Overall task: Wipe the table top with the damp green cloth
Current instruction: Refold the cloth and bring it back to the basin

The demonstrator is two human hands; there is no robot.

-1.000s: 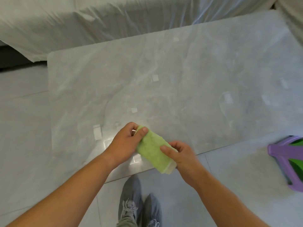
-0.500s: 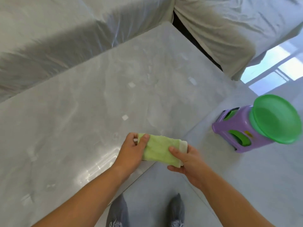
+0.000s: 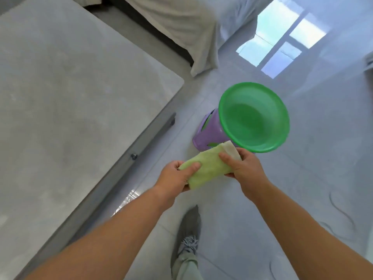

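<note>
Green cloth is folded into a thick pad and held up in the air between both hands, off the bench and over the floor, just in front of the basin. The left hand grips the near end, thumb on top and fingers curled underneath. The right hand pinches the far end, thumb pressed flat on the green face, where a pale, whitish layer of the fold shows.

The bench fills the left of the view, a grey marbled slab with a rounded corner and a darker grey edge below it. The floor is pale glossy tile, and a bright window reflection gleams on it at upper right. At the top, a cream dust sheet hangs over a piece of furniture down to the tiles.

Right of the bench stands a purple stool with cut-outs in its side, and a round green basin sits on top of it. There may be water in the basin, but from this angle I cannot tell. Down at the bottom, one grey laced shoe is planted on the tile below the forearms.
</note>
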